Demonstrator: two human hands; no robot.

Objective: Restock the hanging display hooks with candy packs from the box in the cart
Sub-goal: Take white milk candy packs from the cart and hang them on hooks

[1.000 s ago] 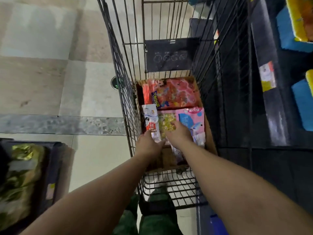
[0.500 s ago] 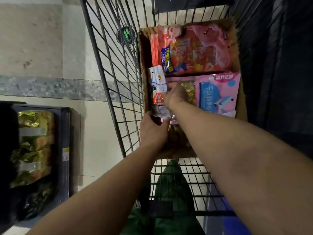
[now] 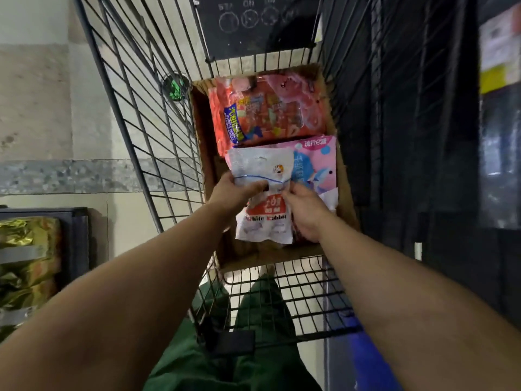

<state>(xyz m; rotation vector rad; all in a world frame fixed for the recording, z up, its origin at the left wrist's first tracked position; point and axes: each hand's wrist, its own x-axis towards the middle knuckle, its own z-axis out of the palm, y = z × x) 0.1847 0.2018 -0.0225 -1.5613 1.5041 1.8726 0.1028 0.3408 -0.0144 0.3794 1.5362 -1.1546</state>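
**Inspector:** Head view. Report the hands.

**Operator:** I see both hands over the cardboard box (image 3: 345,190), which sits in the wire cart (image 3: 146,114). The left hand (image 3: 231,193) grips the white candy pack (image 3: 262,193) at its left edge, fingers curled over the front of the pack near its middle, thumb side hidden underneath. The right hand (image 3: 306,213) holds the same pack at its right edge; its fingers curl in toward the film, and I cannot tell how far they wrap behind it.

**Inspector:** Position of the pack?

**Operator:** It is lifted above the box contents, lying roughly flat toward the camera, hang-hole end pointing away from me. Red lettering shows on its near half. It overlaps the pink pack (image 3: 318,162), which lies in the box just to the right and beneath it.

**Inspector:** Other stock?

**Operator:** A red-orange pack (image 3: 267,114) fills the far end of the box, touching the pink one. To the far left, gold foil bags (image 3: 25,266) sit in a dark bin, well apart from the cart. A dark sign panel (image 3: 253,24) hangs on the cart's far wall. Green trousers (image 3: 225,362) show below.
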